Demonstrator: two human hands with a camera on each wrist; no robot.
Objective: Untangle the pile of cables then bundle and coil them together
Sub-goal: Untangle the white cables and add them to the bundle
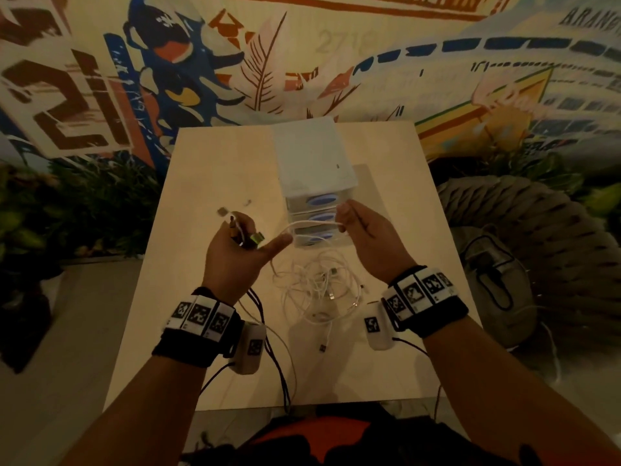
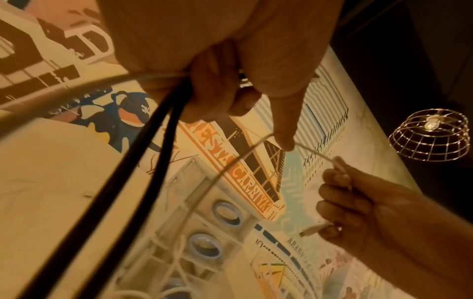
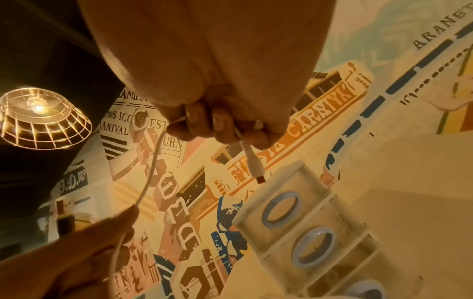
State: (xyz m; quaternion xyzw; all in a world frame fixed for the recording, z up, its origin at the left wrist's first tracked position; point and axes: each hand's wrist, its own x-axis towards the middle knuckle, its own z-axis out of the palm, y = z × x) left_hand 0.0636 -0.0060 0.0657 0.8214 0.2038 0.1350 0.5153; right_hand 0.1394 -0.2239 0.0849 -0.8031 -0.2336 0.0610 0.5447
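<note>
My left hand [image 1: 240, 237] is raised above the table [image 1: 208, 163] and grips a bunch of cable ends, with plugs [image 1: 257, 237] sticking out of the fist. Two black cables [image 2: 143, 161] hang from it toward the table's front edge. Its thumb [image 2: 284, 125] points right, and a white cable [image 1: 312, 225] lies across the thumb. My right hand [image 1: 347, 218] pinches that cable near its end, and the white connector [image 3: 253, 161] sticks out below the curled fingers [image 3: 220, 125]. A loose tangle of white cables [image 1: 319, 290] lies on the table between my wrists.
A translucent drawer unit with blue handles [image 1: 316, 215] stands behind my hands, with a white box [image 1: 312, 156] on top. Small bits [image 1: 221, 211] lie on the table left of it. A woven pouf [image 1: 537, 230] sits to the right, plants [image 1: 84, 210] to the left.
</note>
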